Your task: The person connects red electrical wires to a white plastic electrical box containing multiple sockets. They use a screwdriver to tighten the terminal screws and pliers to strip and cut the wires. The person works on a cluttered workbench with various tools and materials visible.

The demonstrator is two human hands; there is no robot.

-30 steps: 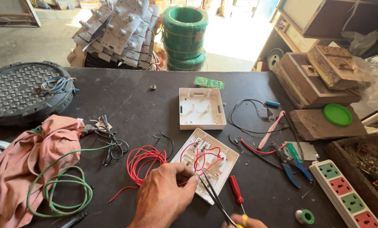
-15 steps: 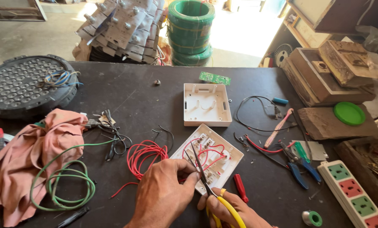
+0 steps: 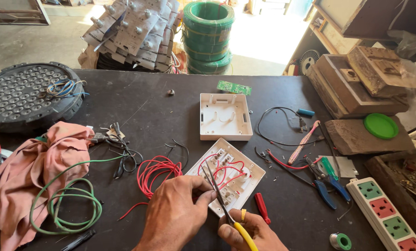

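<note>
Switch plate, white, back side up with red wiring, lies on dark tabletop at near edge, just below empty white box. Pink cloth at left, green wire coil over it. Red wire loops just left of plate. Left hand rests at plate's left edge, fingers pinched on it. Right hand fingers closed around yellow-handled screwdriver, tip over plate's wiring.

Right hand: rose into view from the lower edge, bringing a yellow-handled screwdriver. Screwdriver tip: came onto the white switch plate, beside the left hand.
</note>
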